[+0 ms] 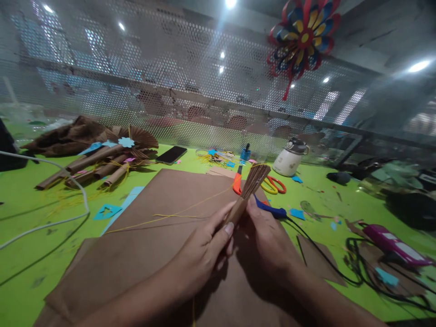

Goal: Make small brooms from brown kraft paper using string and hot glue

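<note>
Green counter (23, 299), perforated panel (204, 50) across top; frame centre, left hand (206, 244) and right hand (271, 234) hold fan-tipped, pleated brown-paper roll (248, 188).

- Premises: a craft workshop, or a room used as one.
- Worktop: lime-green table (23, 299), marked and strewn with scraps.
- Materials: large brown paper sheets (136, 268), yellow thread (134, 225), blue paper cut-outs (126, 142).
- Tools: scissors (273, 180) with coloured handles.
- Products: pleated brown-paper bundle (252, 184); rolled paper pieces (109, 159) piled at left.
- Interior: perforated screen (190, 81) behind the table, bright lights (418, 66), hanging petalled ornament (305, 38).
</note>
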`<state>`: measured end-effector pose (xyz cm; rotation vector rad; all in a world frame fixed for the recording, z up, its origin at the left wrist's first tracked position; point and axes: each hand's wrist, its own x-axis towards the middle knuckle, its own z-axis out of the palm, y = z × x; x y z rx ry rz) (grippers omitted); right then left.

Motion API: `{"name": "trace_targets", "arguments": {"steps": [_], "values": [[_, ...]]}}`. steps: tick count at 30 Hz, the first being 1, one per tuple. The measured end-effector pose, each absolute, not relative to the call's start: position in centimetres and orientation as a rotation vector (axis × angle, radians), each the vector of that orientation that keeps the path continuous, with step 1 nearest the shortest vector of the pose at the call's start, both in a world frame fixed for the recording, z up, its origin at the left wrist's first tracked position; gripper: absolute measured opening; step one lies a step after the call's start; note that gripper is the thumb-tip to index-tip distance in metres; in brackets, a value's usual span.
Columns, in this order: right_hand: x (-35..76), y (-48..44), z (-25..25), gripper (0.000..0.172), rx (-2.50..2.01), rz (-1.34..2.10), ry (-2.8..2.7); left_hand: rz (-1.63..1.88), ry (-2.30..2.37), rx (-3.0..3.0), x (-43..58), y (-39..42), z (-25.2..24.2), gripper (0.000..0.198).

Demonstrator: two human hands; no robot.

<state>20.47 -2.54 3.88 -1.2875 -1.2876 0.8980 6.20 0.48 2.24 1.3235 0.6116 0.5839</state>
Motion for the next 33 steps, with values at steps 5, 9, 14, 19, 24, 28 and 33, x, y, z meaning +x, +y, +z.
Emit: {"name": "trace_targets", "arguments": {"steps": [5, 9, 14, 19, 24, 28, 33], "values": [[20.5, -2.4, 3.7, 0.044, -1.293, 0.992, -1.202, 0.570, 0.631, 1.325, 6.2, 0.4, 2.2, 0.057], [20.5, -2.2, 3.2, 0.048, -1.278, 0.999, -1.111, 0.576, 0.650, 1.382, 6.3, 0.5, 2.2, 0.056], [20.6, -1.9, 2.9, 0.051, -1.360, 0.914, -1.184, 0.551, 0.706, 1.327, 6.6, 0.5, 2.1, 0.056], [20.6, -2.0, 3.3, 0.055, -1.406, 0.776, -1.242, 0.565, 0.738, 1.271, 6.6, 0.8, 2.0, 0.055], [20.0, -2.4, 4.0, 0.039, -1.483, 0.737, -1.313, 0.619, 0.728, 1.254, 6.4, 0.8, 1.8, 0.055], [19.5, -2.4, 4.4, 0.030, -1.546, 0.805, -1.254, 0.625, 0.752, 1.284, 6.4, 0.6, 1.7, 0.055], [19.6, -2.4, 4.3, 0.029, -1.492, 0.874, -1.225, 0.618, 0.771, 1.313, 6.4, 0.7, 2.2, 0.051]]}}
